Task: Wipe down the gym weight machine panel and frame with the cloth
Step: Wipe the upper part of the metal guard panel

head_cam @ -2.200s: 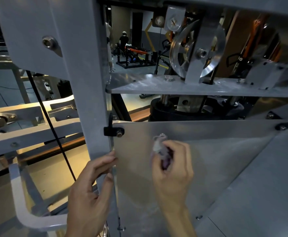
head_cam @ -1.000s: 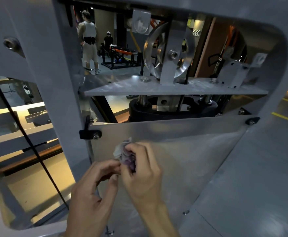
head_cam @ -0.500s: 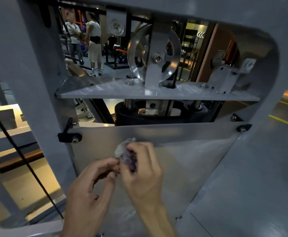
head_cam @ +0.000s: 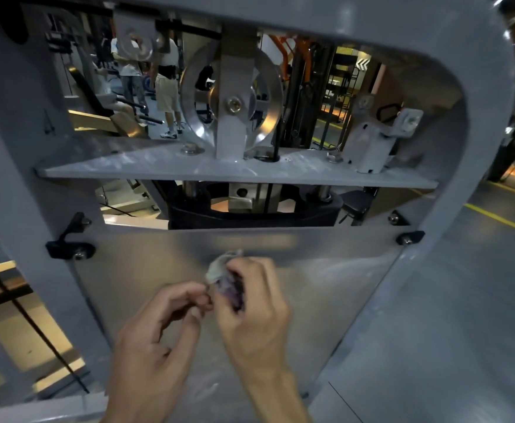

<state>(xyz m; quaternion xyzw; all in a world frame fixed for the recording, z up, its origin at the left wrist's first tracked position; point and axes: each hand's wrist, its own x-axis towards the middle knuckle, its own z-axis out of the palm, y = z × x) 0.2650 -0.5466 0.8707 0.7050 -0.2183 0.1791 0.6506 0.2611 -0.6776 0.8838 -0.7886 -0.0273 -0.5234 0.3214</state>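
A small crumpled cloth [head_cam: 224, 277], pale with a purple part, is bunched in my right hand [head_cam: 254, 303], whose fingers curl round it in front of the shiny metal panel [head_cam: 326, 279]. My left hand [head_cam: 155, 337] sits just left of it, its thumb and fingertips pinching the cloth's lower left edge. The grey machine frame [head_cam: 476, 148] arches around the panel and over a horizontal grey plate [head_cam: 158, 166] that carries a silver pulley [head_cam: 231, 102].
Black brackets with bolts [head_cam: 70, 245] [head_cam: 409, 238] fix the panel's upper corners. A black cable [head_cam: 30, 322] slants down at the left. The black weight stack top [head_cam: 250, 212] sits behind the panel. People stand in the gym beyond [head_cam: 166, 87]. Grey floor with a yellow line [head_cam: 500, 221] lies right.
My left hand left the frame's edge and came to the cloth in my right hand. The view shifted so the machine's opening now sits centred.
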